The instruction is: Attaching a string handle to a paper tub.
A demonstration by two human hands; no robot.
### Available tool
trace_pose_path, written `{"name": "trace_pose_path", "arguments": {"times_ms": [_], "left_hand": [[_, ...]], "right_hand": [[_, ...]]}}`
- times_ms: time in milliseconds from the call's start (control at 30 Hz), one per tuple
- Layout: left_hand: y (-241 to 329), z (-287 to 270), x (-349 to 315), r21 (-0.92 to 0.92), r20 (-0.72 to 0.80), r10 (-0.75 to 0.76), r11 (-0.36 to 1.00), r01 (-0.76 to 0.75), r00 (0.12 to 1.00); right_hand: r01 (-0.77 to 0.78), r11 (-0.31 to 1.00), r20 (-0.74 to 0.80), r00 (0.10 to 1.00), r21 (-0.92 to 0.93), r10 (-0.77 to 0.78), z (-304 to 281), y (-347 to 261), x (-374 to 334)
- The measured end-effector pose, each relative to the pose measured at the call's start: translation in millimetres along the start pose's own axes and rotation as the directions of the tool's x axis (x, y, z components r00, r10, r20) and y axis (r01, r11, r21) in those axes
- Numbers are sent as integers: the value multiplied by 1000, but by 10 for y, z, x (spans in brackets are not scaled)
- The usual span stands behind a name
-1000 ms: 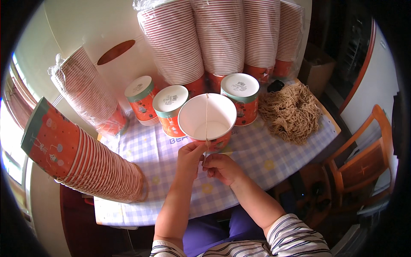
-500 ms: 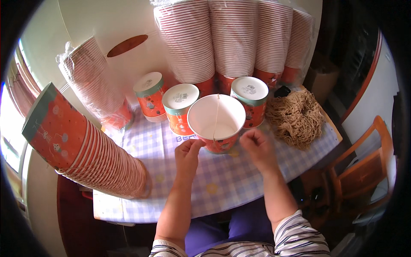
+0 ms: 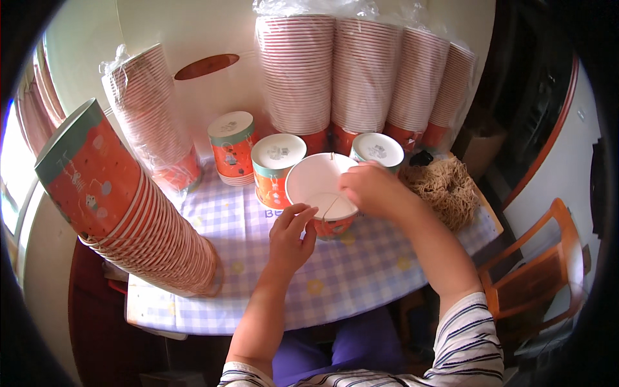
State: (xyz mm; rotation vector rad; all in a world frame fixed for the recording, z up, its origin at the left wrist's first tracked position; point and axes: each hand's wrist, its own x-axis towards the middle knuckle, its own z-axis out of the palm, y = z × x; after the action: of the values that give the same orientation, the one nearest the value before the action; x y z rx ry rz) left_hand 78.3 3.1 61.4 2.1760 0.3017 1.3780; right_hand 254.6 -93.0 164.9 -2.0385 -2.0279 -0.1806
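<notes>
A white-lined paper bucket (image 3: 308, 179) with an orange and green printed outside stands mouth up in front of me. A thin tan string (image 3: 332, 205) crosses its mouth, fastened at the far rim. My left hand (image 3: 291, 237) grips the near left of the rim between thumb and fingers. Over the right rim, my right hand (image 3: 377, 190) reaches in, its fingertips pinched by the string; the exact pinch point is partly hidden. Close behind are upturned buckets: one left (image 3: 278, 151), one right (image 3: 377, 149), partly covered by my right hand.
A tall nested stack of buckets (image 3: 138, 206) leans at the left. Another upturned stack (image 3: 233, 145) stands behind it. Plastic-wrapped stacks (image 3: 296, 77) line the wall. A tangled heap of tan string (image 3: 445, 190) lies right on the checked tablecloth (image 3: 245, 277). A wooden chair (image 3: 535, 271) stands beyond.
My right hand has moved up and left over the bucket's mouth. My left hand has shifted slightly right onto the near rim. The string now bends instead of running straight.
</notes>
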Motion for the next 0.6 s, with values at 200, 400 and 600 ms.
{"name": "trace_pose_path", "arguments": {"times_ms": [200, 400, 600], "left_hand": [[40, -26, -15, 59, -32, 53, 997, -51, 998], [48, -24, -13, 52, -30, 56, 997, -54, 998], [79, -82, -15, -13, -16, 14, 1000, -14, 1000]], "right_hand": [[-269, 955, -278, 934, -125, 226, 63, 402, -565], [-269, 934, -42, 957, 234, 286, 620, 524, -864], [-378, 641, 123, 906, 668, 406, 716, 66, -1010]]}}
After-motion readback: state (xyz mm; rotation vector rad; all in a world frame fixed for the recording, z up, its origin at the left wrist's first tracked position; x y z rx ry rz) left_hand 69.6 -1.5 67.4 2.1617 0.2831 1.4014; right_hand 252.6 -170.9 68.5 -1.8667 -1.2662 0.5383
